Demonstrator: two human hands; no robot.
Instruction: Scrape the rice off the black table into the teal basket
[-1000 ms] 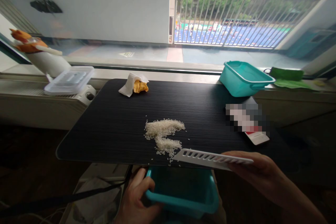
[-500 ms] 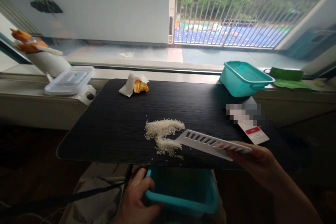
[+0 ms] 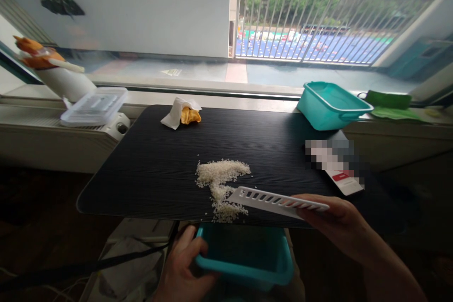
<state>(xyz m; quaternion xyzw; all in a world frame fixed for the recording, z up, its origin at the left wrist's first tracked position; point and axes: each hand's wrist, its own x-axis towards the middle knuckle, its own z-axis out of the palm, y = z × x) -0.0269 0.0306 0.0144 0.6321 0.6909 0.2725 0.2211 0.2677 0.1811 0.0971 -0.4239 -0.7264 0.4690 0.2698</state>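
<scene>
White rice (image 3: 219,172) lies in a loose, uneven pile on the dark tabletop (image 3: 141,165), stretching toward its front edge. My right hand (image 3: 329,217) is closed around one end of a white slotted plastic strip (image 3: 264,203). The strip's far tip touches the grains in the nearer part of the pile. Just below the table's front edge is a teal plastic bin (image 3: 244,266), its inside dark. My left hand (image 3: 187,259) grips this bin by its left rim, thumb and fingers on either side of the wall.
A second teal bin (image 3: 332,106) stands at the back right, near a partly blurred flat box (image 3: 348,181). A crumpled white tissue with something yellow (image 3: 191,115) lies at the back left. A clear plastic lid (image 3: 95,106) rests on the radiator beside the table.
My right hand has drawn the slotted strip slightly toward me and left, pushing some rice closer to the table's front edge. My left hand and the bin stay nearly still.
</scene>
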